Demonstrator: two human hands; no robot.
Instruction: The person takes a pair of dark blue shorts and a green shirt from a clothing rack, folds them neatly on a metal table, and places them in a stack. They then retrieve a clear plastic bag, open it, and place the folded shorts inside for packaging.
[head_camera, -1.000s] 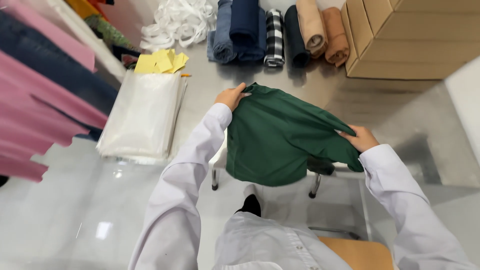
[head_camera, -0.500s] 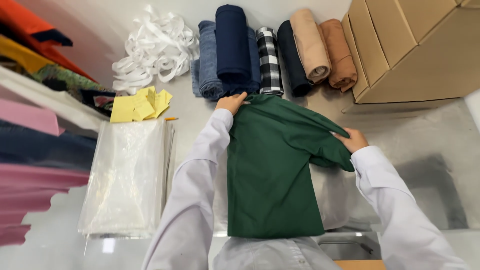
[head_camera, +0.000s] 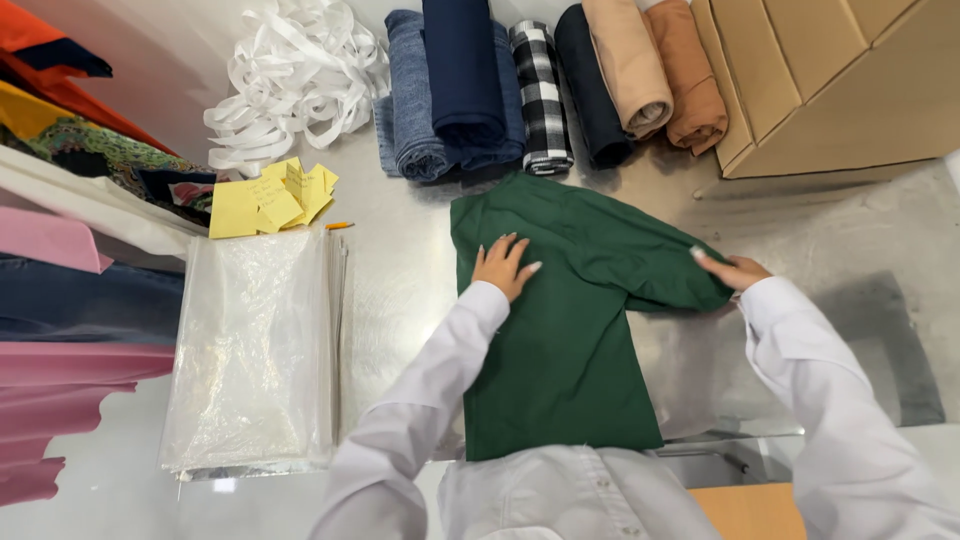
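My left hand (head_camera: 503, 266) lies flat on the green garment (head_camera: 560, 340); right hand (head_camera: 733, 271) pinches its sleeve. Fold may skew if fabric slides.

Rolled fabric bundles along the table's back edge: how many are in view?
6, in a row from left: denim-blue, navy lying on it, black-and-white checked, dark navy, beige, rust-orange. More may be hidden underneath.

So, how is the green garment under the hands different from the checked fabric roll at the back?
The green garment is one plain colour; the checked fabric roll is black and white. The garment lies spread flat, with the left hand pressing it and the right hand at its sleeve; the roll is rolled tight and untouched. Both rest on the metal table.
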